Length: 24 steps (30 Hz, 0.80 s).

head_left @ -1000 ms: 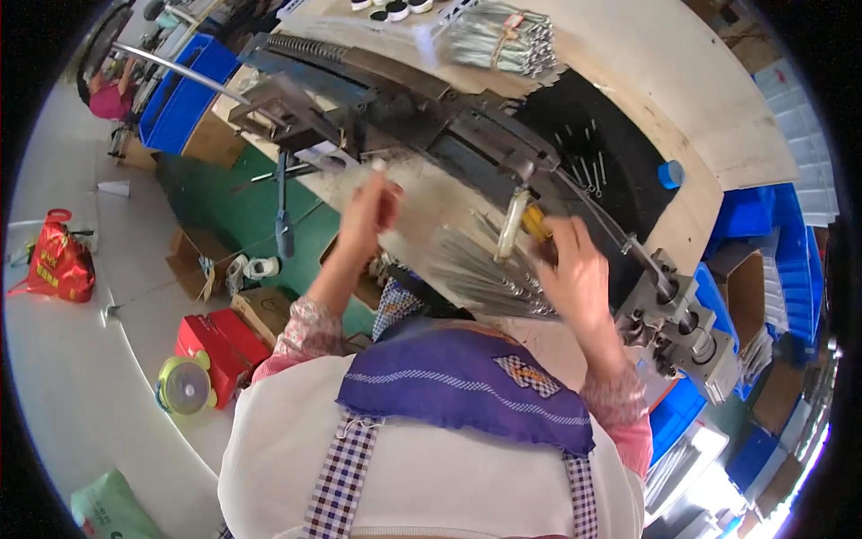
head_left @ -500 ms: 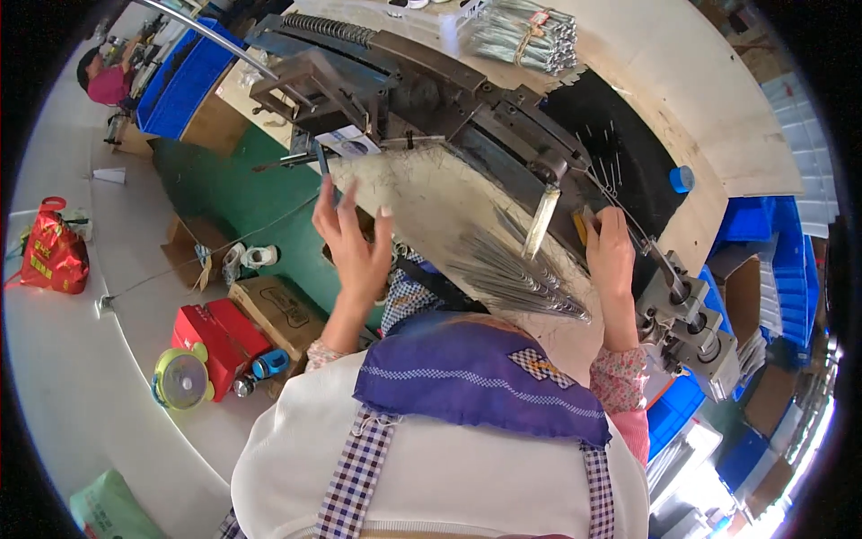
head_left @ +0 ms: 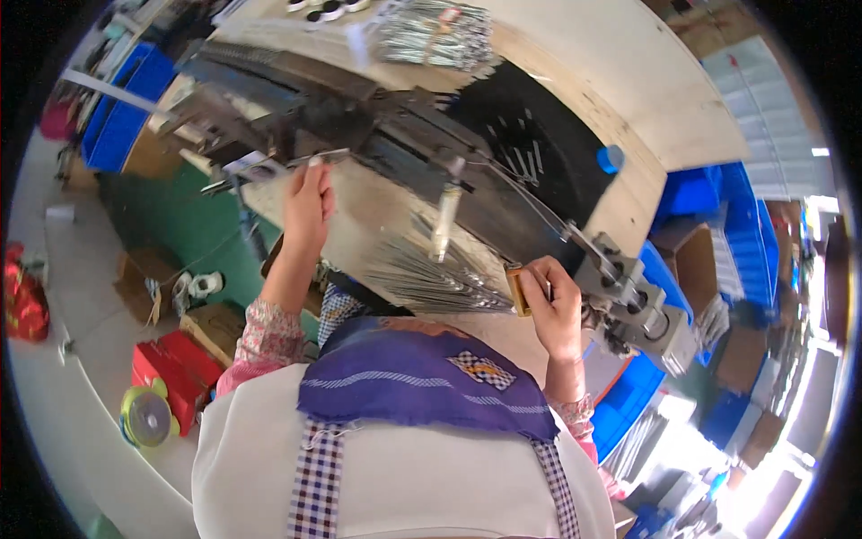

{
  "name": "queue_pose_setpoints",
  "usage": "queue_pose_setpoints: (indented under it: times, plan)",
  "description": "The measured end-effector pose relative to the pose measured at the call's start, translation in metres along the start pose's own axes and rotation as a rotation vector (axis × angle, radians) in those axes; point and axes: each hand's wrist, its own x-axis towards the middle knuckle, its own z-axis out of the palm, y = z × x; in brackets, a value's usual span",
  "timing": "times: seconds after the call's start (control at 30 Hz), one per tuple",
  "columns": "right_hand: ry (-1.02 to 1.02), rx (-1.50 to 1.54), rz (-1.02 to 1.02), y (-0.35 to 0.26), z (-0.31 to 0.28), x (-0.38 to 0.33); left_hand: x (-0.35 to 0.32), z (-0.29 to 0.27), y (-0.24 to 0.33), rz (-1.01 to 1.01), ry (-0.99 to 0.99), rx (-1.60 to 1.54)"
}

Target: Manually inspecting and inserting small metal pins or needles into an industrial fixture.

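a person seen from above, wearing a white apron with checked straps and a purple scarf, works at a long dark metal machine point(head_left: 386, 135) that runs slantwise across a pale wooden bench point(head_left: 620, 81). the left hand point(head_left: 308, 205) is raised to the left end of the machine, fingers held together and lying along a thin metal rod point(head_left: 269, 171) that sticks out there; whether they actually grip the rod cannot be told. the right hand point(head_left: 552, 301) is lower, near the right end of the machine, fingers curled around a small yellowish-brown block point(head_left: 516, 289), with the thumb side pressed on it. between the two hands, a fan of thin silver wires point(head_left: 431, 274) lies spread on a pale sheet in front of the machine, its right tips just beside the block. a bundle of silver rods point(head_left: 435, 34) lies at the far edge of the bench. blue bins point(head_left: 718, 225) stand to the right, and a red toolbox point(head_left: 171, 368) and a yellow-green reel point(head_left: 144, 415) sit on the floor to the left.
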Motion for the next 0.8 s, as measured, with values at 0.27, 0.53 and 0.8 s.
queue_pose_setpoints:
  times: [0.27,0.53,0.8]
  plan:
    - [0.210,0.547,-0.054,-0.037,-0.050,0.023,-0.100,0.163,0.027,-0.404,-1.178,0.038]
    - [0.358,0.075,0.106,-0.031,-0.068,0.018,-0.085,0.174,-0.005,-0.337,-0.657,-0.145]
    - [-0.168,-0.339,-0.396,-0.009,-0.013,0.125,-0.090,0.173,-0.006,-0.348,-0.621,-0.132]
